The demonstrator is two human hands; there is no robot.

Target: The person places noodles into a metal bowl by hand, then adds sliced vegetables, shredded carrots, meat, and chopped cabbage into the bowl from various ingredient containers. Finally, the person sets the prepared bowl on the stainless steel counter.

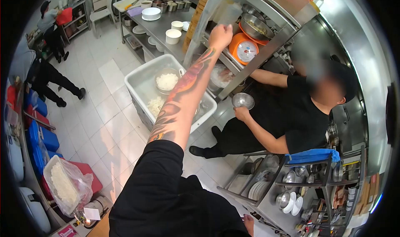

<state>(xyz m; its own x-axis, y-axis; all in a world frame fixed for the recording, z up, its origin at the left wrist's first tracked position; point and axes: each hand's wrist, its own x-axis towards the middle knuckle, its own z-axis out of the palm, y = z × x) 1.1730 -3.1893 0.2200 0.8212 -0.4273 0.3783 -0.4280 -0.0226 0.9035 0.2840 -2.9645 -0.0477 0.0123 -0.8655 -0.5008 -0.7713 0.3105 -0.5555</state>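
My left hand (pixel 221 36) reaches far forward on a tattooed arm, up to the metal shelf rack. Its fingers are curled closed, and what they hold, if anything, is hidden. Clear plastic sheeting (pixel 201 27) hangs just left of it. An orange kitchen scale (pixel 245 49) stands to its right, with a steel bowl (pixel 256 27) of food above. Below the arm, a white tub (pixel 139 76) holds a bowl of white rice (pixel 167 81) and loose rice (pixel 156 106). My right hand (pixel 248 224) is low beside my body, fingers curled, partly hidden; any object in it is unclear.
A co-worker in black (pixel 266 112) stands close on the right, holding a steel bowl (pixel 243 100). A steel counter (pixel 164 22) carries white containers. A dish rack (pixel 266 187) is at lower right, a rice-filled bin (pixel 62 187) at lower left. Two people are farther left.
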